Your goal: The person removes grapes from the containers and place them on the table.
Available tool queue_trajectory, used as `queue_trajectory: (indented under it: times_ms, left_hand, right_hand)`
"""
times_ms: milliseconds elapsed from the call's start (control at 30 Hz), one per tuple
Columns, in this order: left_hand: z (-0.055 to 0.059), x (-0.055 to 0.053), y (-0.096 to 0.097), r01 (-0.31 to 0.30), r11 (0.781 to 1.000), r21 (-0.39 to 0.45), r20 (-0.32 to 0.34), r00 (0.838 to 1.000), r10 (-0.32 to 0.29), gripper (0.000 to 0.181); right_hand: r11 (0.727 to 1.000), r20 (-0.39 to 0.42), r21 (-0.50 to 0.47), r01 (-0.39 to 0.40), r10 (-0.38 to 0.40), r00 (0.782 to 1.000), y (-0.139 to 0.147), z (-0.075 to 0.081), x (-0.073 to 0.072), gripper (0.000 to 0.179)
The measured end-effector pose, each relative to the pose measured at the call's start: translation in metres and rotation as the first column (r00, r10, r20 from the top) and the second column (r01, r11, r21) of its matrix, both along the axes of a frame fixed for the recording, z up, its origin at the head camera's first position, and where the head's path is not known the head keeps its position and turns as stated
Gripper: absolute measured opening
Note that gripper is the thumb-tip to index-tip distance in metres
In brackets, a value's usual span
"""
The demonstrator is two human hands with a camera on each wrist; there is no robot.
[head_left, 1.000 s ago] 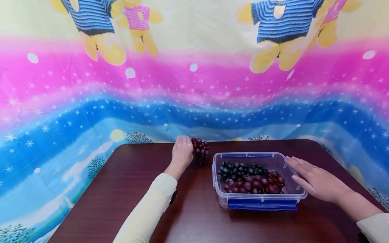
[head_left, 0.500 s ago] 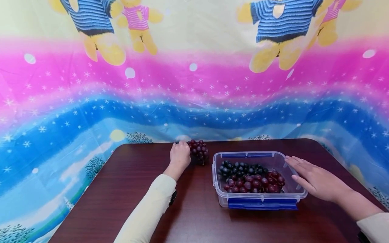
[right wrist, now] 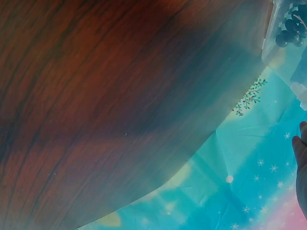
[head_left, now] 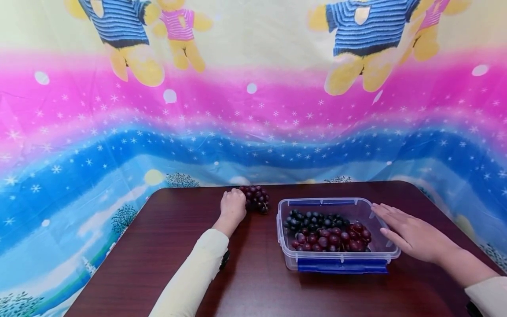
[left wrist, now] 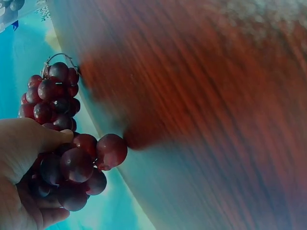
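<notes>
Table point(head_left: 158, 237) bears 1 box point(head_left: 290, 263); left hand point(head_left: 233, 206) grips 1 grape bunch point(head_left: 257, 197), fingers curled; right hand point(head_left: 416, 233), fingers straight, lies at box.

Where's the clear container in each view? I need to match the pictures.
Head: right of centre, the clear container sits in full view.
Left wrist: just a sliver, top-left corner.
Right wrist: partly in view, top-right corner, cut off by the edge.
Shared landmark: the reddish-brown table, in all three.

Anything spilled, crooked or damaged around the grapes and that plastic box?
Nothing stands out. The plastic box sits upright on the table with black grapes and red grapes inside; the left hand grips another bunch. I see nothing spilled.
</notes>
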State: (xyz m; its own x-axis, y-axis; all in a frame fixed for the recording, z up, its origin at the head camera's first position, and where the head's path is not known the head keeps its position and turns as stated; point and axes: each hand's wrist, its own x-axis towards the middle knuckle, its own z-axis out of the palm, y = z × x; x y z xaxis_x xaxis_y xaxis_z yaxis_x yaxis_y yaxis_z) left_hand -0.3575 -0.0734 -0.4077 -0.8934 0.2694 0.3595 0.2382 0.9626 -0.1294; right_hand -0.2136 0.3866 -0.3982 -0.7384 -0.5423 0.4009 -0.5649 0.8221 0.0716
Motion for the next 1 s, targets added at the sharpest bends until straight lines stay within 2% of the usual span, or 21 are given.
queue_trajectory:
  times_ms: [333,700,1000]
  left_hand:
    - [-0.0069,0.0007,-0.0008,0.013,1.000,-0.019,-0.070,0.997,-0.014,0.046]
    - [-0.0095,-0.0015,-0.0017,-0.002,0.999,-0.041,0.012,1.000,0.002,0.048]
    - [-0.0092,-0.0014,-0.0022,-0.030,0.999,-0.040,0.078,0.996,0.033,0.070]
  right_hand:
    - [1.000,0.001,0.004,0.008,-0.008,1.000,-0.0001,0.0000,0.0001,0.062]
    - [1.000,0.019,-0.005,0.015,-0.015,1.000,-0.0004,0.0004,0.0010,0.063]
    - [1.000,0.028,-0.003,0.019,-0.018,0.999,-0.0001,0.0009,0.0008,0.062]
